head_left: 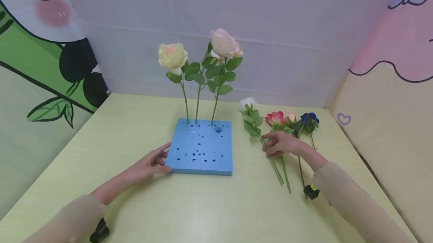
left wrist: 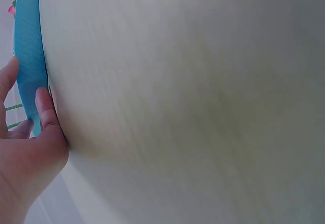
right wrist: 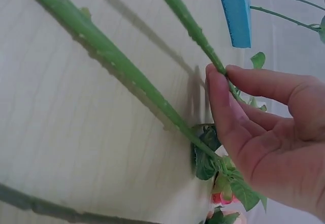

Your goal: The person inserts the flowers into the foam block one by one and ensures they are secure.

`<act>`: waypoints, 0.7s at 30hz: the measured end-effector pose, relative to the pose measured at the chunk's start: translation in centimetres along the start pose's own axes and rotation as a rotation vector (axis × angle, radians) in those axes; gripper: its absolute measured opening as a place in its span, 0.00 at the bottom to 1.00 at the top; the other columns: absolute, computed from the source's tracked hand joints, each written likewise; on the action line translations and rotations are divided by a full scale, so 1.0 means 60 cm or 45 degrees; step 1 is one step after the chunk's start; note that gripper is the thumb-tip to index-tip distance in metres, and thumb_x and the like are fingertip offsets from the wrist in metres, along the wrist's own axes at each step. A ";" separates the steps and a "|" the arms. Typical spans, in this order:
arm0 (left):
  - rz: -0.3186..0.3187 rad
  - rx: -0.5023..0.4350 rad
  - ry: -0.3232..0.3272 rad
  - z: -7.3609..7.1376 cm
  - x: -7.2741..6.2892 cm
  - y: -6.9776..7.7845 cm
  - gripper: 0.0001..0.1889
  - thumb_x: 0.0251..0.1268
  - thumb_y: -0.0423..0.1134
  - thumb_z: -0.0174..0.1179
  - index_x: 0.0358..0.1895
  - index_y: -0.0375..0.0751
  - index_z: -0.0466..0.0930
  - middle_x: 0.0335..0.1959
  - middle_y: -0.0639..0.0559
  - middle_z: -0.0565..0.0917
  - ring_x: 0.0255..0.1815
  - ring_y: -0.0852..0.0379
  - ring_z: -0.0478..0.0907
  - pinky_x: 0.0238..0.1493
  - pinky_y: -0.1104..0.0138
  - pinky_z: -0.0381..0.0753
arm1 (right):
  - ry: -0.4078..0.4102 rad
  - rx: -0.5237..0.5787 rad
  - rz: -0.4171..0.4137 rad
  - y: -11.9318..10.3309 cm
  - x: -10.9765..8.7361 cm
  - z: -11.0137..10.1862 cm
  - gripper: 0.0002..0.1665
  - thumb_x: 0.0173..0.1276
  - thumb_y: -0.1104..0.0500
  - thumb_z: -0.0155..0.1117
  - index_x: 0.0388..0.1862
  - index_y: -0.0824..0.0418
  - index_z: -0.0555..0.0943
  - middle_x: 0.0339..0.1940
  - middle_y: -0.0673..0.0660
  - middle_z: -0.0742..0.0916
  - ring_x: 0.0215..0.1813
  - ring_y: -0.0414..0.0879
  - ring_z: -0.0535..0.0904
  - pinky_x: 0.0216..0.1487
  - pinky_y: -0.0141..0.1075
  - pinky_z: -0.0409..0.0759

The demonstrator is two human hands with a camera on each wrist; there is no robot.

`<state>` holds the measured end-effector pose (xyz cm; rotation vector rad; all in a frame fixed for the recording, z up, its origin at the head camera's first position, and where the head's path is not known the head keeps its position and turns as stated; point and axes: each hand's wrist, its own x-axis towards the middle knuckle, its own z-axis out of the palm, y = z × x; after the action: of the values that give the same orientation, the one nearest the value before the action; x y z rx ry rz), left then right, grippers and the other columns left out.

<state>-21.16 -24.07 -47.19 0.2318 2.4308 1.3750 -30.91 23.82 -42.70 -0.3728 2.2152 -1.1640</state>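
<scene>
My left hand [head_left: 150, 164] holds the near left corner of a blue block [head_left: 186, 149] full of small holes, with thumb and fingers against its sides. Two upright artificial roses, one cream [head_left: 172, 56] and one pale pink [head_left: 224, 43], stand in the block's back row, and a third stem [head_left: 197, 104] rises between them. My right hand [head_left: 282, 143] pinches the green stem [right wrist: 195, 31] of a white rose [head_left: 248, 104] between thumb and fingertips, close above the table. Directly beside that hand lies a red-pink rose [head_left: 275, 119].
Further right lie a small peach flower [head_left: 290, 117] and a dark blue rose [head_left: 309, 119]. A black object [head_left: 311, 192] with a yellow mark appears near the right forearm. A light cloth wall [head_left: 287, 47] closes off the back of the pale table [head_left: 142, 122].
</scene>
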 end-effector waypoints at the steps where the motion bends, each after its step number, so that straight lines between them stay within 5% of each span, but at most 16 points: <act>1: 0.001 -0.002 0.000 0.000 -0.001 0.001 0.48 0.63 0.48 0.67 0.81 0.53 0.45 0.67 0.40 0.67 0.60 0.48 0.69 0.51 0.62 0.73 | -0.006 0.013 -0.002 0.002 0.000 0.000 0.42 0.67 0.69 0.61 0.76 0.74 0.55 0.52 0.70 0.85 0.42 0.47 0.87 0.44 0.38 0.86; 21: 0.009 0.015 0.005 0.000 -0.004 -0.001 0.48 0.63 0.49 0.67 0.81 0.53 0.46 0.66 0.40 0.67 0.59 0.48 0.70 0.53 0.61 0.72 | -0.066 0.276 0.008 0.016 0.006 0.014 0.38 0.70 0.69 0.58 0.76 0.71 0.56 0.46 0.58 0.87 0.41 0.43 0.87 0.42 0.38 0.86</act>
<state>-20.93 -24.16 -47.17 0.2407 2.4441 1.3653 -30.66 23.64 -44.00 -0.3022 2.0193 -1.3601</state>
